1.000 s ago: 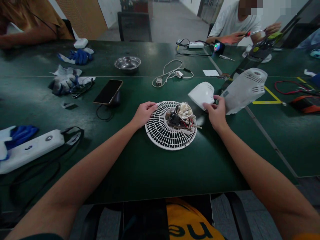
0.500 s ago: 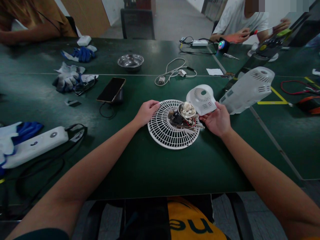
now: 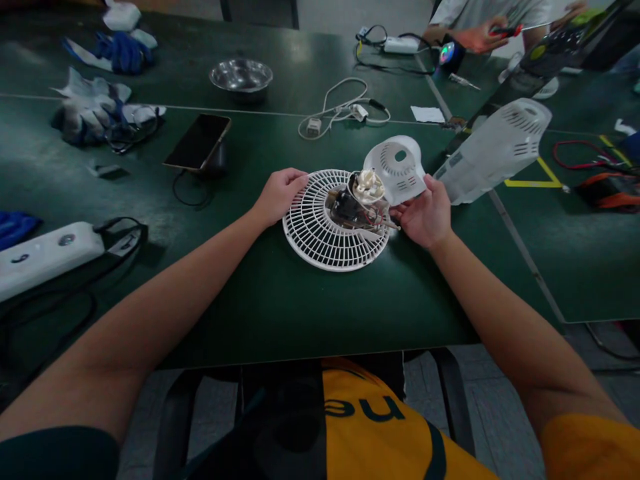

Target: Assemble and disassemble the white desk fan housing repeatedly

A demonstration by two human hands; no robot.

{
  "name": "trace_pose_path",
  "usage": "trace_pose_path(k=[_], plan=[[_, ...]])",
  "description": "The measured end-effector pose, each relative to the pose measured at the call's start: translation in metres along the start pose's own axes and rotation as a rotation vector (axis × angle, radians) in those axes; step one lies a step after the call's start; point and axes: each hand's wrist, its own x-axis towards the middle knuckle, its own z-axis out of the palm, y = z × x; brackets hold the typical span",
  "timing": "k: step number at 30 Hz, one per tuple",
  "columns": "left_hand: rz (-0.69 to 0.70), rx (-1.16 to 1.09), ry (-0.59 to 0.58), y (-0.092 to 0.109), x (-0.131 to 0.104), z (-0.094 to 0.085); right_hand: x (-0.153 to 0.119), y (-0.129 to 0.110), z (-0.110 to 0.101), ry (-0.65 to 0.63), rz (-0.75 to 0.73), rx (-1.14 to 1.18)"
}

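- Dark green table (image 3: 280,313) fills the view, with another person's hands (image 3: 475,37) busy at the far right corner.
- At the left edge lies a white power strip (image 3: 45,252) with black cord; farther back are grey work gloves (image 3: 87,110) and blue gloves (image 3: 123,52).
- A phone (image 3: 199,141) leans face-up near a steel bowl (image 3: 241,75); a white cable (image 3: 340,107) coils to the right of them.
- The left hand (image 3: 277,195) curls over the left rim of the white fan grille (image 3: 320,233), fingers bent down on it, pinning it flat on the table.
- The exposed motor (image 3: 357,200), with its wires, sits at the centre of the grille, right in front of the person.
- The right hand (image 3: 425,217), palm up and half closed, grips the white motor cover (image 3: 397,170). A second ago that cover faced away, beside the fan body; now its hollow side is turned and it touches the motor's edge, so it looks lined up against the motor.
- The white fan body (image 3: 495,157) lies on its side just right of the cover, untouched.
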Motion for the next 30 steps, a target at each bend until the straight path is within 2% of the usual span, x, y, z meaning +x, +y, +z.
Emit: trace_pose_path(k=[7, 13, 19, 25, 30], plan=[[0.005, 0.001, -0.012, 0.0006, -0.0009, -0.0010, 0.0014, 0.0025, -0.0010, -0.082, 0.007, 0.010], [-0.002, -0.018, -0.010, -0.0005, -0.0006, -0.0014, 0.0024, 0.0019, -0.0011, -0.044, 0.014, 0.007], [0.008, -0.006, -0.036, 0.0031, -0.0010, -0.0031, 0.0026, 0.0017, -0.0017, -0.097, -0.029, -0.015], [0.030, 0.009, -0.036, 0.0053, -0.0019, -0.0037, 0.0024, 0.0012, -0.0010, -0.020, -0.034, -0.035], [0.014, 0.007, -0.034, 0.0042, 0.0008, -0.0041, 0.0028, 0.0003, 0.0000, -0.015, -0.035, 0.020]])
